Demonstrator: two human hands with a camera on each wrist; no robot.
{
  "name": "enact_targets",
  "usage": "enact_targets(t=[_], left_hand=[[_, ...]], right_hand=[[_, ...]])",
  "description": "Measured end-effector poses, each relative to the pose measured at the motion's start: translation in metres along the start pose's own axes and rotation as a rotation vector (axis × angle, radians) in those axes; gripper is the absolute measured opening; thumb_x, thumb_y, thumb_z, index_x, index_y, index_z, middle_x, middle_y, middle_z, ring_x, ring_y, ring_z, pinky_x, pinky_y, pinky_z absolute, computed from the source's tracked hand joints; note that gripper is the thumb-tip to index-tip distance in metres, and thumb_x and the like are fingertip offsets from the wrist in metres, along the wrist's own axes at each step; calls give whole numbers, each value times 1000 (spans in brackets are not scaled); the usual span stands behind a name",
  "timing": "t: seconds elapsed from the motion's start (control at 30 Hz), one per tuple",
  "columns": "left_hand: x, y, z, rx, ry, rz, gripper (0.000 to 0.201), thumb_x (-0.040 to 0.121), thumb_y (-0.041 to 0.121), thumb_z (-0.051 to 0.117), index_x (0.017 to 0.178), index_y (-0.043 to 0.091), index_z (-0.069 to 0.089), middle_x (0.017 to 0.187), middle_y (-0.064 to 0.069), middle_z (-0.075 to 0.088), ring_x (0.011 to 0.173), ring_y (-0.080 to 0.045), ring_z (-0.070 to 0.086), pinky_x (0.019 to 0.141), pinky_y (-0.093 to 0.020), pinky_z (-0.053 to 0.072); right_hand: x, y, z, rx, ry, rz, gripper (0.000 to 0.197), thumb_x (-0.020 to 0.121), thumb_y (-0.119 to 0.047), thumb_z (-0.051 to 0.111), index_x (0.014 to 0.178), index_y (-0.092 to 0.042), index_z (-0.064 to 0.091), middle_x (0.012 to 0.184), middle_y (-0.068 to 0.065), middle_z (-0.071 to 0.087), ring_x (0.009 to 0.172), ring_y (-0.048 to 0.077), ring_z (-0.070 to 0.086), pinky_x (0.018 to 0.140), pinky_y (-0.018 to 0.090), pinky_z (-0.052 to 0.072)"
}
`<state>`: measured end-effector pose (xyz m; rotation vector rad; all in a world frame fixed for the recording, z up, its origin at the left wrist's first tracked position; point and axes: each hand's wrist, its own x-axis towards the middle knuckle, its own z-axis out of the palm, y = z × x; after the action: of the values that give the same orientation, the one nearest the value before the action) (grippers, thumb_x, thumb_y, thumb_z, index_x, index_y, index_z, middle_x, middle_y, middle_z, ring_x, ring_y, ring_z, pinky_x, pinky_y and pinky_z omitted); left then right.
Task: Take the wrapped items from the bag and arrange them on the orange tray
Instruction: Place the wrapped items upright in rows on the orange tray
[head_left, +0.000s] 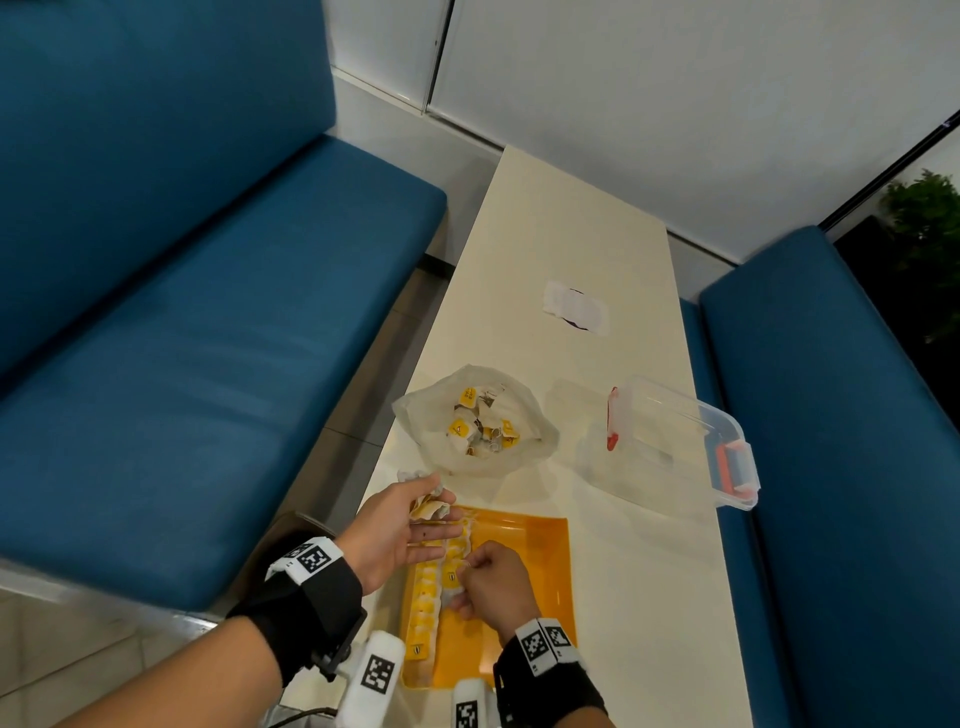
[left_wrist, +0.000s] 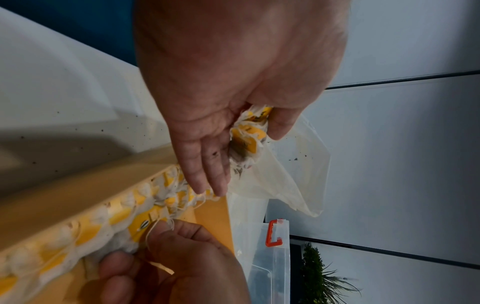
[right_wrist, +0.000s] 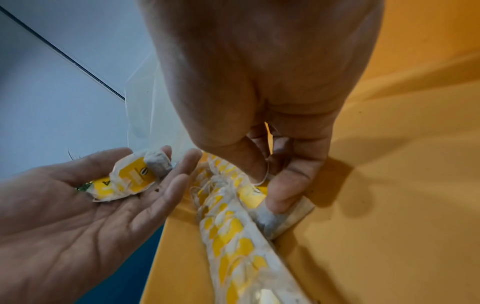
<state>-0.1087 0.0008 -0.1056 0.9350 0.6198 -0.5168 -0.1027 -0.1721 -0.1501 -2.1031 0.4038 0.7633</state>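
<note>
Orange plastic formed the tray, which lay at the near end of the cream table, and along its left side ran a line of wrapped items, white packets with yellow tags, laid one against the next. The right hand was down on that line with its fingers curled, thumb and forefinger pinching one packet by its yellow tag and string against the row. The left hand hovered palm-up just beside the tray's far left corner, fingers loosely extended, cradling a small clump of packets under the thumb; one tag there showed a dark oval logo and a mark like the letter A, but the rest of the print was too blurred to read. Beyond the tray, the clear plastic bag sat open on the table with more yellow-tagged packets inside. To the right of the bag stood a clear container with red-orange clips, and farther up the table lay a white slip whose printing could not be made out.
</note>
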Motion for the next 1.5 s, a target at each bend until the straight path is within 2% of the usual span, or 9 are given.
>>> enact_targets(t=[0.17,0.4,0.47,0.57,0.63,0.73,0.9,1.3,1.5], left_hand=[[0,0,1,0,-6,0,34,104,39,51,112,10,66,110,-12,78,104,-28,75,92,-43,56],[0,0,0,6,-9,1,35,104,39,50,113,9,67,110,-12,78,103,-28,75,98,-47,54],[0,0,-1,0,-7,-3,35,104,38,51,113,9,67,111,-13,77,104,-29,75,95,-46,56],[2,1,-1,-15,-5,-9,36,103,38,52,115,7,67,114,-17,76,101,-32,74,89,-43,57],[3,1,0,-27,-15,-13,36,103,37,52,115,6,67,113,-19,75,96,-32,72,92,-45,56],[2,0,3,-56,-38,-22,38,104,35,52,123,5,64,105,-17,75,99,-32,68,97,-48,54],[-1,-1,8,-45,-55,-16,40,104,34,51,128,4,63,102,-15,73,90,-26,71,78,-38,59],[2,1,-4,64,-39,31,29,102,26,59,119,6,70,117,-19,73,95,-32,74,83,-41,59],[-2,2,-3,158,-43,100,24,98,3,60,118,12,69,111,-14,76,87,-26,74,79,-39,59]], right_hand=[[3,-3,1,8,51,-11,7,87,-4,59,85,-10,56,81,15,67,55,25,70,63,43,61],[-3,-7,1,-37,103,-47,7,84,-9,60,88,-13,55,88,15,70,69,31,73,63,43,61],[-7,-11,-4,-151,174,-169,11,83,-14,63,90,-19,56,87,4,67,75,21,69,66,36,59],[-23,-27,-12,-257,270,-540,20,86,-16,68,101,-26,58,99,-10,55,82,4,57,67,11,46],[-31,-37,-15,-309,247,-773,27,88,-15,66,111,-28,60,106,-13,49,84,0,55,69,7,44],[-30,-41,-14,-432,188,-871,30,89,-19,59,118,-29,61,112,-13,47,90,-1,54,72,12,50],[-27,-43,-10,-439,176,-881,20,89,-24,53,103,-22,67,101,-9,53,83,7,57,70,23,52],[-24,-43,-44,78,127,-465,10,82,-5,73,80,-15,71,79,-1,73,72,12,66,68,24,54],[-25,-41,-59,313,-21,-315,6,84,2,69,86,-2,67,70,10,66,64,16,59,50,22,38]])
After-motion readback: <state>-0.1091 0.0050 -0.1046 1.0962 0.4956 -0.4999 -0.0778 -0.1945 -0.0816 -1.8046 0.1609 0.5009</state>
